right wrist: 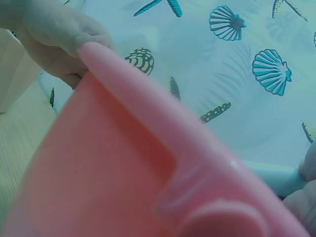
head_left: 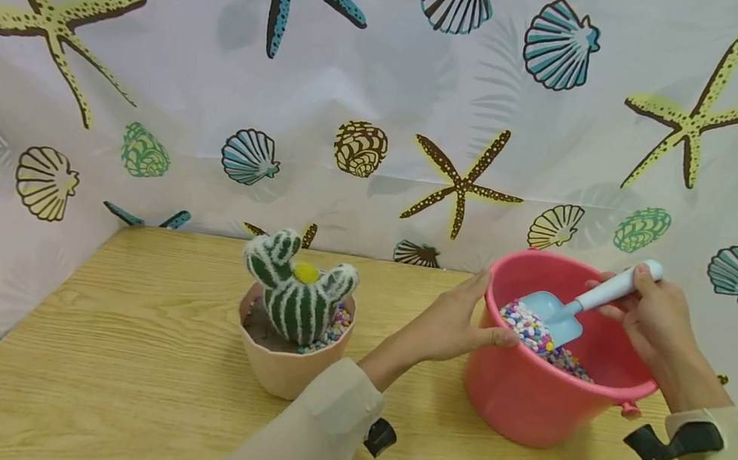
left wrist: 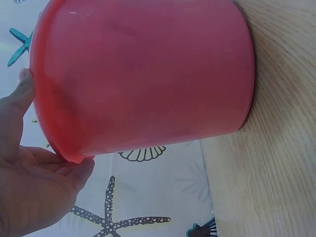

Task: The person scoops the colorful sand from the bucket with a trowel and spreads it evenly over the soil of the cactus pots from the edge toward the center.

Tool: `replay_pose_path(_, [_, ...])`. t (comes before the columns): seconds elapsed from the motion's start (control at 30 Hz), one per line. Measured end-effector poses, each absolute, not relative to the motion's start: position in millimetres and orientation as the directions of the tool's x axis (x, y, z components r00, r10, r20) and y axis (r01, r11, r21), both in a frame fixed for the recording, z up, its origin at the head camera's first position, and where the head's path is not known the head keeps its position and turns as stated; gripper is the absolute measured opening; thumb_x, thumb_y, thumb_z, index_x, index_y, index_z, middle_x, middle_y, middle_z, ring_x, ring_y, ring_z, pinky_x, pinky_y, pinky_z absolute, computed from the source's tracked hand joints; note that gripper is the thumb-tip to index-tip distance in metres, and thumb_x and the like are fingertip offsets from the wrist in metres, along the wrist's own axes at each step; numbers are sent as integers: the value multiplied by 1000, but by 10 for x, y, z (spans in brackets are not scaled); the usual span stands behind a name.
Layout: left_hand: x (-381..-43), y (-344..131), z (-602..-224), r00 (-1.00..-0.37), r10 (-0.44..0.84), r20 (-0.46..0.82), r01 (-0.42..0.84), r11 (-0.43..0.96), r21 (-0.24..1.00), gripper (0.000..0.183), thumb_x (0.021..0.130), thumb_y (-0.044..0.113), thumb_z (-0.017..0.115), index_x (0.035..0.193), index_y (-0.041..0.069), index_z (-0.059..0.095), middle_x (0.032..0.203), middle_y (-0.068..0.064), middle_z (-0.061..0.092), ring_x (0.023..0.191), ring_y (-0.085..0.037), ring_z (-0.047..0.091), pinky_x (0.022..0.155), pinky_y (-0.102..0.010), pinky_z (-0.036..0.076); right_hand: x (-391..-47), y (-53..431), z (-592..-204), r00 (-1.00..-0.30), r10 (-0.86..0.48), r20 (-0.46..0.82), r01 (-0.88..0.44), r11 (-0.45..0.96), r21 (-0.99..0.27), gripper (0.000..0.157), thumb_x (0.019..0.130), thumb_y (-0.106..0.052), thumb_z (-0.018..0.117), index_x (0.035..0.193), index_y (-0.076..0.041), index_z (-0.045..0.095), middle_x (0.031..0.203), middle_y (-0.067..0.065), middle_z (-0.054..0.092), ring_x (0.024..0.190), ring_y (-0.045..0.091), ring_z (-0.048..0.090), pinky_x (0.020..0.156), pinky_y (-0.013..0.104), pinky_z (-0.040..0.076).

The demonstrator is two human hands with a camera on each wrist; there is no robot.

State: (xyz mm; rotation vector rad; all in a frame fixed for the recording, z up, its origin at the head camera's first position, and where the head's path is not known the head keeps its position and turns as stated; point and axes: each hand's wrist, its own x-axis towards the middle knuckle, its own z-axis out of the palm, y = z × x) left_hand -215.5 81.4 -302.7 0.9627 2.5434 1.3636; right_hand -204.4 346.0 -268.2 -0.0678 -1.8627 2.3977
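A pink bucket [head_left: 527, 400] stands on the wooden table, holding small multicoloured pebbles [head_left: 531, 330]. My left hand [head_left: 454, 323] grips its left rim, thumb on the near side and fingers around the outside; the left wrist view shows this hand [left wrist: 39, 182] at the bucket's edge too. My right hand [head_left: 656, 319] holds the handle of a light blue scoop [head_left: 560, 320], tilted with its blade down at the pebbles inside the bucket. In the right wrist view the scoop's handle [right wrist: 276, 177] shows behind the bucket's rim [right wrist: 163, 118], with my right fingers at the frame's edge.
Left of the bucket stands a peach pot [head_left: 287, 372] with a fuzzy green-and-white cactus [head_left: 298, 309]. Inside the pot, pebbles [head_left: 333, 328] lie on the right and a brown surface shows on the left. A cloth [head_left: 385, 88] printed with shells and starfish hangs behind the table [head_left: 143, 356].
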Motion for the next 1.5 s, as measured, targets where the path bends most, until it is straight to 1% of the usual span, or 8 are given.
replay_pose_path(0.23, [-2156,819,-3028,-802,566,191,470,400,787,98,82,42,73,155,19,13,159,0,22,145,-20,26,109,-46,36,-2069,3485,-2687,-982,191,-1,-61,-316,-947,29,96,-35,47,111,-13,38,90,0,64,77,12,70,65,26,58])
replay_pose_path(0.4, [-2152,825,-3036,-804,564,188,461,392,796,97,82,41,73,155,20,12,159,0,22,145,-20,25,110,-46,35,-2088,3508,-2711,-974,226,-22,-59,-346,-936,52,95,-36,47,136,-12,26,95,1,59,78,12,69,65,26,58])
replay_pose_path(0.53, [-2150,829,-3041,-801,566,195,465,385,797,97,83,40,73,155,19,12,159,0,22,145,-20,25,111,-46,34,-2099,3531,-2726,-970,239,-38,-50,-350,-935,64,95,-37,47,146,-13,17,98,0,56,82,11,65,65,26,58])
replay_pose_path(0.63, [-2146,833,-3045,-799,566,202,471,381,796,97,83,40,73,155,19,12,159,0,21,145,-20,25,111,-46,34,-2104,3542,-2725,-970,242,-38,-56,-370,-927,64,94,-37,48,146,-14,18,97,0,58,83,12,64,64,28,58])
replay_pose_path(0.77, [-2134,838,-3047,-806,558,198,458,377,805,97,82,41,73,155,20,12,159,1,21,145,-20,25,111,-46,33,-2087,3540,-2709,-972,234,-1,-101,-423,-901,44,94,-33,50,130,-14,32,96,3,59,80,13,69,63,30,58])
replay_pose_path(0.87, [-2131,842,-3046,-811,553,192,448,376,811,97,82,42,73,155,21,13,159,2,22,144,-19,26,110,-46,34,-2070,3528,-2691,-970,244,10,-121,-443,-888,34,94,-31,51,120,-14,36,96,4,59,78,16,71,62,31,58])
replay_pose_path(1.07, [-2134,844,-3047,-814,547,196,451,382,806,94,82,43,72,154,21,15,158,2,25,143,-19,28,110,-46,35,-2078,3518,-2671,-966,257,-15,-107,-454,-884,40,94,-32,52,125,-15,33,92,3,62,76,16,71,61,31,58])
replay_pose_path(1.5, [-2165,834,-2996,-812,552,190,450,384,806,92,83,43,71,154,21,16,157,2,26,143,-19,28,110,-47,35,-2132,3541,-2629,-969,247,-24,-98,-470,-877,53,93,-31,54,135,-14,28,99,4,57,80,16,70,64,32,58])
